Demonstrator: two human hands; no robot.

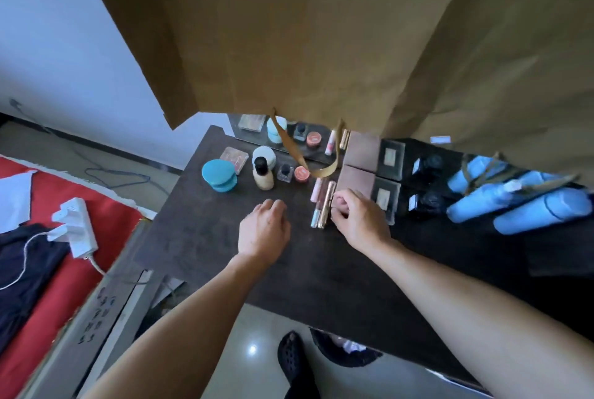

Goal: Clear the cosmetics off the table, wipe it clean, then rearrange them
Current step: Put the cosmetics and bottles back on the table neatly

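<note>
A dark table (225, 247) carries cosmetics along its far edge, in front of a mirror. From the left stand a teal round jar (219, 175), a cream bottle with a black cap (263, 173), a small black-capped bottle (284, 172) and a coral pot (301, 173). A pink tube (316, 189) and a gold tube (326, 205) lie side by side. My right hand (356, 218) touches the gold tube with its fingertips. My left hand (264, 231) hovers over bare table, fingers loosely curled, holding nothing. Brown palettes (356, 178) and blue bottles (527, 205) lie to the right.
A large brown paper bag (321, 38) hangs in front of the camera, its handle (308, 160) dangling over the cosmetics. A bed with a red cover (58, 289), a white power strip (77, 225) and dark clothing stands at left. Dark shoes (292, 357) rest on the tiled floor.
</note>
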